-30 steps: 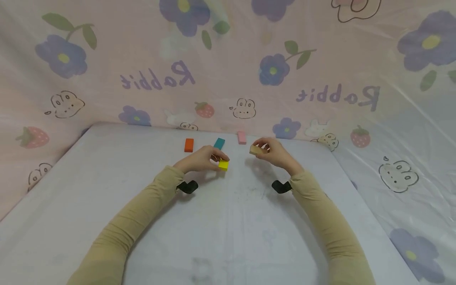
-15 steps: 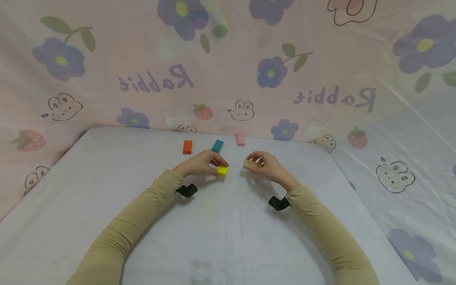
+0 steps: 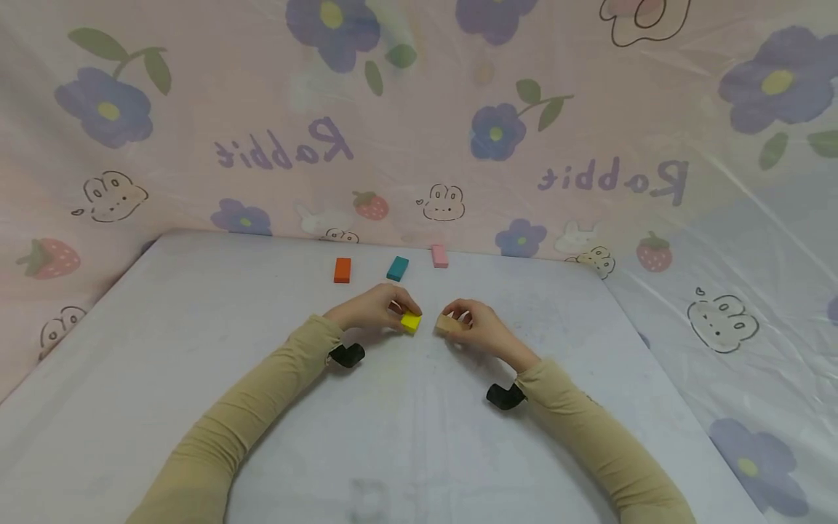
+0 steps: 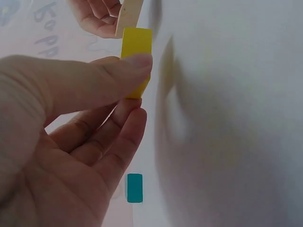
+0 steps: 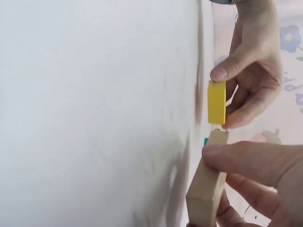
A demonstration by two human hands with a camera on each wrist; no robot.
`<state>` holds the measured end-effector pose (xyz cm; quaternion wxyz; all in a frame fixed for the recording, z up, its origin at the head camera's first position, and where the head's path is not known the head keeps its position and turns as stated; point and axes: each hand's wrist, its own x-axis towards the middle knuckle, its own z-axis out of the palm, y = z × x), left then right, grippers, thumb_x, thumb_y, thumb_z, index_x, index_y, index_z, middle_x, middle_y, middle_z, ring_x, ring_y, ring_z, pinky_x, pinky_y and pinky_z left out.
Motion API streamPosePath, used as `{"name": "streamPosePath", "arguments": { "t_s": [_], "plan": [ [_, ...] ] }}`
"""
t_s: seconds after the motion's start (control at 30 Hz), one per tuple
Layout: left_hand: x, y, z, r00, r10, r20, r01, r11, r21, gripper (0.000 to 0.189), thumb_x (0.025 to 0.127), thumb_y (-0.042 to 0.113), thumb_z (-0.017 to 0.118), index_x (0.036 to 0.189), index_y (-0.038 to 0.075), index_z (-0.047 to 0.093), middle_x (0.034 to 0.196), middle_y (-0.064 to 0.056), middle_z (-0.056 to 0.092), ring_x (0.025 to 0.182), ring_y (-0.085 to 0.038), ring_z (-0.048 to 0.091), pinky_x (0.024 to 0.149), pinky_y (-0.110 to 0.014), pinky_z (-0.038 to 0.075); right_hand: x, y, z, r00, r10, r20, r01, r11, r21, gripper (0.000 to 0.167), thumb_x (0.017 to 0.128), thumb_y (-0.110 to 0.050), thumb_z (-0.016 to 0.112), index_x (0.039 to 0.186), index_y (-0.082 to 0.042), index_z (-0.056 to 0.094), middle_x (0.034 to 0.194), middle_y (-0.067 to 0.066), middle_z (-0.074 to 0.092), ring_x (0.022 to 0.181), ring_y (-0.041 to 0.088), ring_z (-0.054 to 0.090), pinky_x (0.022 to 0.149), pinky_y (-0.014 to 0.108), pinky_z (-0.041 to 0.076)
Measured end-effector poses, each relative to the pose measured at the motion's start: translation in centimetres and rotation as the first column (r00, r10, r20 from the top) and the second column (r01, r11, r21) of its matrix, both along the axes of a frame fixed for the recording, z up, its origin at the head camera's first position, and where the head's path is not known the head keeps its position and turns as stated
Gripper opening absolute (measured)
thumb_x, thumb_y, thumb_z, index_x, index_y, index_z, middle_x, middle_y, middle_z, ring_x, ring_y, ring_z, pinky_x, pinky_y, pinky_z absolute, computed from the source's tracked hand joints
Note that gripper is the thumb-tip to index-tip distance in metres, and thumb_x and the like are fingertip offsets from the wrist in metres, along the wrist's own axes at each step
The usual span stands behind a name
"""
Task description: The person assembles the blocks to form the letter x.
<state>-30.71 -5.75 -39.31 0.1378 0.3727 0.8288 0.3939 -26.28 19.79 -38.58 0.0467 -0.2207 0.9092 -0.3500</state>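
Between thumb and fingers, my left hand [image 3: 374,307] pinches a yellow block [image 3: 410,322], held just above the white table. Facing it, my right hand [image 3: 486,327] pinches a plain wooden block [image 3: 449,324]. A small gap parts the two blocks in the head view. From the right wrist, the wooden block [image 5: 206,189] shows its long side under the thumb, with the yellow block [image 5: 217,102] beyond it. In the left wrist view the thumb lies across the yellow block [image 4: 136,42], and part of the wooden block [image 4: 129,18] shows at the top.
An orange block [image 3: 342,270], a teal block [image 3: 397,268] and a pink block [image 3: 439,256] lie apart along the far side of the white table [image 3: 366,437]. A patterned sheet [image 3: 406,94] rises behind the table and along its sides.
My right hand has come nearer and to the left with the wooden block, closing most of the distance to the yellow block. My left hand has shifted slightly toward me, still holding the yellow block.
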Motion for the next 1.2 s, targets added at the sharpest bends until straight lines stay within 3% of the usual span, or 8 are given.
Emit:
{"name": "streamPosePath", "arguments": {
  "t_s": [0.33, 0.87, 1.07, 1.2],
  "plan": [
    [-0.2, 0.2, -0.3, 1.0, -0.023, -0.007, 0.023, 0.999, -0.025, 0.034, 0.079, -0.004, 0.075, 0.11, 0.009, 0.071, 0.108, 0.002, 0.065, 0.102, -0.015, 0.059, 0.091, -0.027, 0.048, 1.4, -1.5, -0.9, 1.0, 0.008, -0.007, -0.008, 1.0, 0.012, 0.034, 0.076, -0.005, 0.079, 0.108, -0.006, 0.065, 0.091, 0.006, 0.06, 0.076, 0.019, 0.051, 0.068, 0.029, 0.042],
    [-0.4, 0.8, -0.6, 0.999, -0.048, 0.017, 0.048, 0.999, -0.025, 0.035, 0.076, -0.006, 0.076, 0.108, 0.007, 0.071, 0.107, 0.0, 0.067, 0.098, -0.015, 0.06, 0.089, -0.027, 0.05, 2.6, -2.6, -0.9, 0.997, -0.07, 0.015, 0.07, 0.997, 0.022, 0.034, 0.076, -0.009, 0.079, 0.107, -0.005, 0.065, 0.09, 0.006, 0.061, 0.073, 0.017, 0.052, 0.065, 0.028, 0.045],
    [-0.4, 0.9, -0.7, 0.999, -0.041, 0.008, 0.042, 0.999, -0.031, 0.036, 0.077, -0.006, 0.076, 0.111, 0.005, 0.07, 0.108, -0.001, 0.067, 0.097, -0.014, 0.06, 0.088, -0.026, 0.049, 2.6, -2.5, -0.9, 0.998, -0.056, 0.017, 0.056, 0.998, 0.011, 0.036, 0.076, -0.011, 0.081, 0.108, -0.005, 0.065, 0.09, 0.007, 0.062, 0.074, 0.017, 0.053, 0.066, 0.029, 0.046],
    [-0.3, 0.9, -0.6, 1.0, -0.029, 0.005, 0.029, 0.999, -0.037, 0.039, 0.078, -0.003, 0.076, 0.115, 0.005, 0.068, 0.111, -0.002, 0.066, 0.098, -0.015, 0.06, 0.089, -0.026, 0.049, 2.3, -1.7, -0.7, 0.998, -0.002, 0.06, 0.001, 1.0, 0.017, 0.042, 0.076, -0.014, 0.082, 0.113, -0.007, 0.064, 0.097, 0.006, 0.062, 0.082, 0.019, 0.056, 0.073, 0.032, 0.048]
  ]
}}
